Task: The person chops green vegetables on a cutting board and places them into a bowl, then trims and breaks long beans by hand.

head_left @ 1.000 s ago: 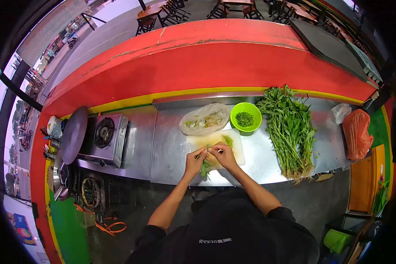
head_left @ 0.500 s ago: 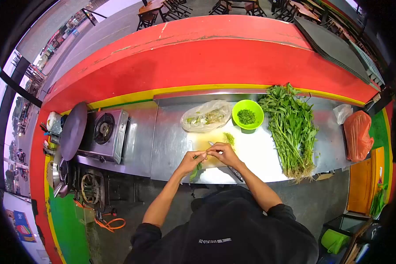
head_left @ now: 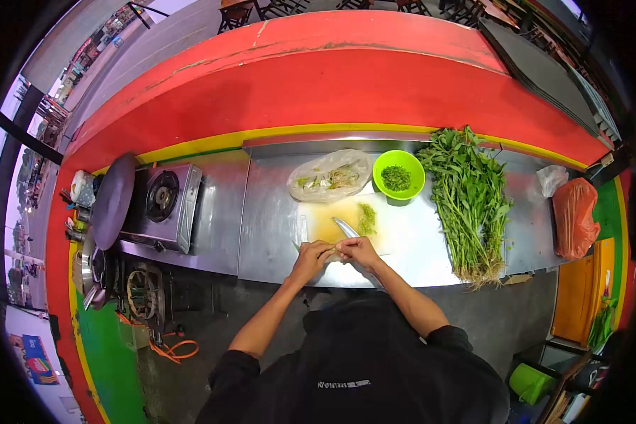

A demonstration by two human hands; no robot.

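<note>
My left hand [head_left: 311, 261] has its fingers closed round a thin green stalk [head_left: 296, 246] whose end pokes out at the left. Pressed close beside it, my right hand [head_left: 358, 251] pinches at the same small piece, which the fingers mostly hide. A knife [head_left: 345, 227] shows its blade just above my right hand; its handle is hidden. Both hands are over the near edge of a cutting board [head_left: 318, 215], where a small pile of chopped greens [head_left: 367, 220] lies. Behind it stand a lime-green bowl [head_left: 417, 179] with chopped greens and a plastic bag [head_left: 307, 169] of trimmings.
A large bunch of leafy greens [head_left: 466, 205] lies right of the bowl. Farther right is a red plastic bag [head_left: 576, 218]. A gas stove [head_left: 184, 206] and dark wok [head_left: 116, 202] stand at the left. A red wall [head_left: 297, 95] runs behind the steel counter [head_left: 218, 233].
The leafy piece that hung below my left hand no longer shows there; a stalk points up-left instead. More of the knife blade shows above my right hand. The view has shifted slightly.
</note>
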